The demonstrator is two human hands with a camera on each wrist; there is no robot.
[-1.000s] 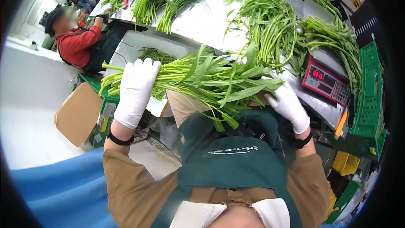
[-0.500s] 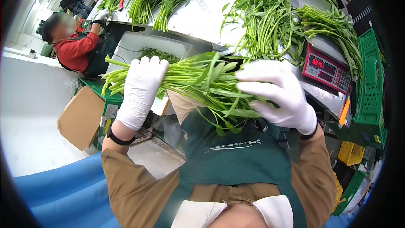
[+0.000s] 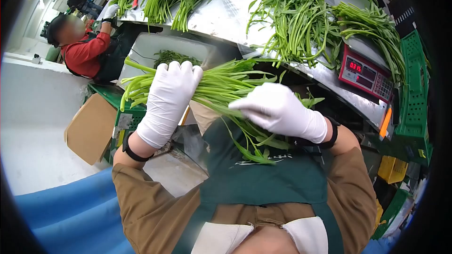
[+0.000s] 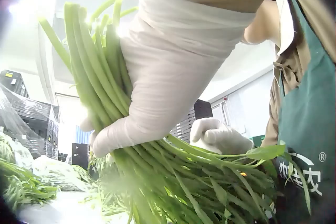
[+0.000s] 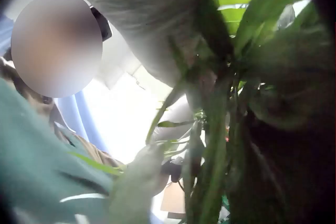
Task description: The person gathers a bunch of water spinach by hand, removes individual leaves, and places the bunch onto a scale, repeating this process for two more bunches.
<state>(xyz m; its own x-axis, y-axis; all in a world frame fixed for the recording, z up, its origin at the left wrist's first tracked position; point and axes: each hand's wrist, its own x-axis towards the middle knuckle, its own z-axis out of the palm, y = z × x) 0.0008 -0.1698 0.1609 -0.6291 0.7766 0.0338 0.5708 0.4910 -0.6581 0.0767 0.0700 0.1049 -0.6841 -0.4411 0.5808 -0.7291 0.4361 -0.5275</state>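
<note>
My gloved left hand (image 3: 170,96) grips a bunch of water spinach (image 3: 219,82) round its stems, cut ends to the left and leaves trailing right and down before the apron. In the left wrist view its thumb and fingers wrap the stems (image 4: 97,77). My gloved right hand (image 3: 282,110) is at the leafy part, its fingers curled and drawn together about the leaves, slightly blurred. The left wrist view shows the curled right hand (image 4: 219,136) just beyond the bunch. Dark leaves (image 5: 210,145) fill much of the right wrist view, close to the palm.
Heaps of water spinach (image 3: 301,26) lie on the metal table (image 3: 235,11). A red scale (image 3: 365,75) reading 0.315 carries more greens. A white box (image 3: 141,49) with greens stands below the table edge. Green crates (image 3: 414,84) are at right; another person (image 3: 84,51) works at left.
My right hand has come from the leaf tips leftward along the bunch, first spread over it, now with fingers drawn together. The left hand and bunch have shifted slightly right.
</note>
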